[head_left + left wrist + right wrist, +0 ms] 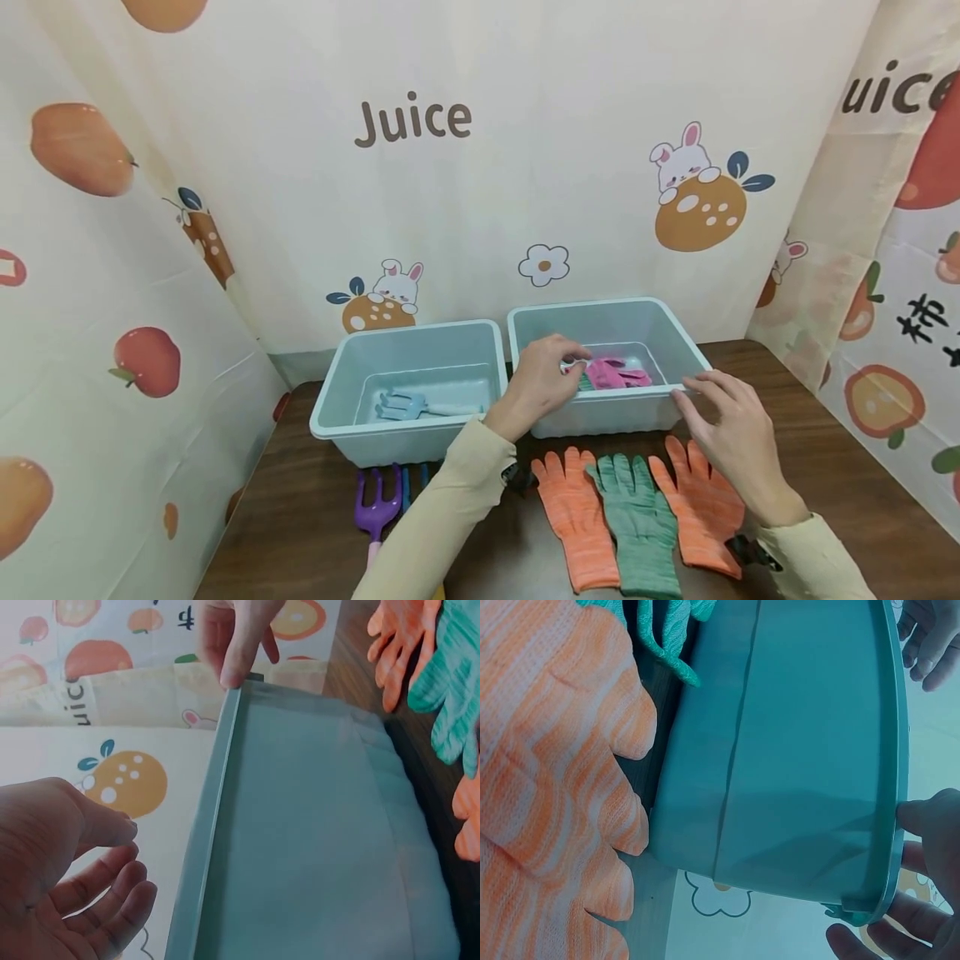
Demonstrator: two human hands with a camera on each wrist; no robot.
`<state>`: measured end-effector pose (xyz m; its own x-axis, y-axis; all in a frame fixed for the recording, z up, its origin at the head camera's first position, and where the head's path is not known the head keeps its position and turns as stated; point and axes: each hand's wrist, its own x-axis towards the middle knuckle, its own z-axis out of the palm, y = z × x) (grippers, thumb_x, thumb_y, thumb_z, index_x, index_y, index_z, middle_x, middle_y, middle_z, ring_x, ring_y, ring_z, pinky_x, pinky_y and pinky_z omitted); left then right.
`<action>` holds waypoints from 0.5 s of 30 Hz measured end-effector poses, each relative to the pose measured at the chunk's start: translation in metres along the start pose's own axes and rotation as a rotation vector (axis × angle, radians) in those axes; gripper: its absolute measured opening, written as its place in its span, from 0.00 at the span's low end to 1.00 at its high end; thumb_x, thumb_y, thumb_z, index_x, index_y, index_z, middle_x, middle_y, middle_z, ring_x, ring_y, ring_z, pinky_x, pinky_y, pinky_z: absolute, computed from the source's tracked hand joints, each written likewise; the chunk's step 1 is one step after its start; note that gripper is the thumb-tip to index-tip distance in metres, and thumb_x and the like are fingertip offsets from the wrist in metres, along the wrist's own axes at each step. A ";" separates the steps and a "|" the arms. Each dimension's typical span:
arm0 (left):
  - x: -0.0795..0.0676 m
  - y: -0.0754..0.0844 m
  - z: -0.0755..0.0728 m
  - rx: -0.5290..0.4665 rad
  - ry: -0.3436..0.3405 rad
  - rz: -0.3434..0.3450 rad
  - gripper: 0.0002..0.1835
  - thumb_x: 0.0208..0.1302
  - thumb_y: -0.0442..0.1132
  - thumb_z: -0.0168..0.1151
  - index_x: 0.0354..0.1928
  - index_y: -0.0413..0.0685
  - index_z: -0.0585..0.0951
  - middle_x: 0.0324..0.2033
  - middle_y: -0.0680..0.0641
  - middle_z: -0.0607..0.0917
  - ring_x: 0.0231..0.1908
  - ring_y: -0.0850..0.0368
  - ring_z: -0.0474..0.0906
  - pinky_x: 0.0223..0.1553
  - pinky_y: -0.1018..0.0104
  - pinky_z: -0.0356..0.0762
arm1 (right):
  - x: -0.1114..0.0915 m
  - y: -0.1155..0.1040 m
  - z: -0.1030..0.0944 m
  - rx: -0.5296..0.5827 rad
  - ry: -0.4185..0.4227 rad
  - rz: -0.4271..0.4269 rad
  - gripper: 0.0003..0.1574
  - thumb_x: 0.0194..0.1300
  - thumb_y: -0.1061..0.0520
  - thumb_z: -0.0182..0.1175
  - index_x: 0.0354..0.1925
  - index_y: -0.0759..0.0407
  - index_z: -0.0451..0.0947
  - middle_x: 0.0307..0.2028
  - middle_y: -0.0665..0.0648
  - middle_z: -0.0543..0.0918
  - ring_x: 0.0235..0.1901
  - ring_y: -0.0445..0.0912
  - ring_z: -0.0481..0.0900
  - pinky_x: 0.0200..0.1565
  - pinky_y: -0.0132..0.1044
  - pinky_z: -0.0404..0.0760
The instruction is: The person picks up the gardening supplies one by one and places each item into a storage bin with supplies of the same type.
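My left hand [542,379] hovers over the near left part of the right-hand light blue bin [615,414]. Its fingers curve loosely with nothing between them in the left wrist view. Inside that bin lies a pink glove [617,374], with a bit of green beside it, partly hidden by the hand. My right hand [735,433] grips the bin's rim near its front right corner; in the right wrist view the thumb [922,817] lies against the rim and the fingers reach past it. Below the bin, two orange gloves [573,517] flank a green glove [637,521].
A second light blue bin [420,442] stands to the left, holding a light blue hand fork [408,406]. In front of it, a purple hand fork [377,508] and blue tines show beside my left sleeve [442,508]. A printed curtain [480,200] hangs behind the brown table [262,542].
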<state>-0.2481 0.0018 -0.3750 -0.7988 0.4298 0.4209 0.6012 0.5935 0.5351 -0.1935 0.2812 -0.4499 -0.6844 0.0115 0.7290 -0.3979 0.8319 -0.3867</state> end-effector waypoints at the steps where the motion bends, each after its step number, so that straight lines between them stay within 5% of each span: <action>1: -0.001 0.001 0.000 -0.002 0.002 0.006 0.12 0.77 0.36 0.62 0.52 0.50 0.92 0.48 0.48 0.91 0.45 0.54 0.86 0.39 0.75 0.78 | 0.000 0.000 0.000 0.001 0.001 -0.002 0.20 0.55 0.63 0.80 0.47 0.66 0.89 0.49 0.67 0.86 0.54 0.66 0.78 0.51 0.70 0.77; 9: -0.008 0.000 0.004 -0.047 0.020 0.023 0.11 0.76 0.36 0.63 0.50 0.50 0.92 0.45 0.49 0.91 0.38 0.62 0.82 0.32 0.78 0.71 | 0.000 0.000 0.000 0.015 0.010 -0.011 0.20 0.55 0.64 0.80 0.47 0.65 0.89 0.50 0.67 0.86 0.55 0.66 0.78 0.52 0.68 0.76; 15: -0.012 -0.001 0.006 -0.067 0.011 0.049 0.12 0.75 0.34 0.62 0.51 0.49 0.92 0.45 0.48 0.92 0.41 0.55 0.86 0.31 0.78 0.69 | 0.000 0.001 0.000 0.019 0.005 -0.005 0.20 0.56 0.63 0.80 0.47 0.66 0.89 0.50 0.67 0.86 0.55 0.66 0.78 0.52 0.69 0.76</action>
<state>-0.2394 0.0000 -0.3849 -0.7685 0.4490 0.4559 0.6397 0.5250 0.5614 -0.1945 0.2821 -0.4502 -0.6797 0.0102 0.7334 -0.4128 0.8212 -0.3939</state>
